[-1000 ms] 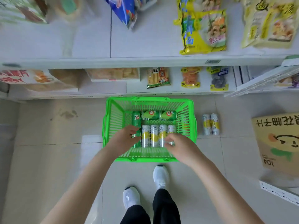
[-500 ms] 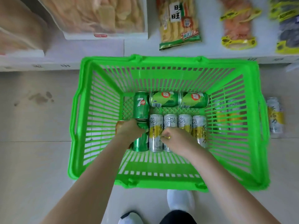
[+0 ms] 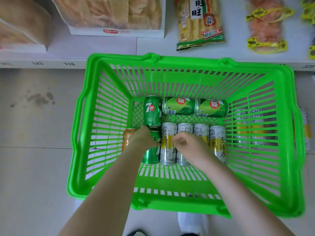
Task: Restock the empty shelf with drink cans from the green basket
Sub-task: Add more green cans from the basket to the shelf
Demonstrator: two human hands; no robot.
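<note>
The left hand (image 3: 144, 138) curls over a green soda can (image 3: 151, 156), the right hand (image 3: 189, 145) over a slim silver can (image 3: 185, 128) in the green plastic basket (image 3: 187, 62): grip firmly, then lift straight.

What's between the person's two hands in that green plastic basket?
In the head view, one slim silver-and-yellow drink can lies flat between the left hand, gripping a dark green can, and the right hand.

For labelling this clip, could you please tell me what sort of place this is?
Probably a shop aisle: a white shelf holds packaged snacks, and a green basket of drink cans sits on the floor.
</note>
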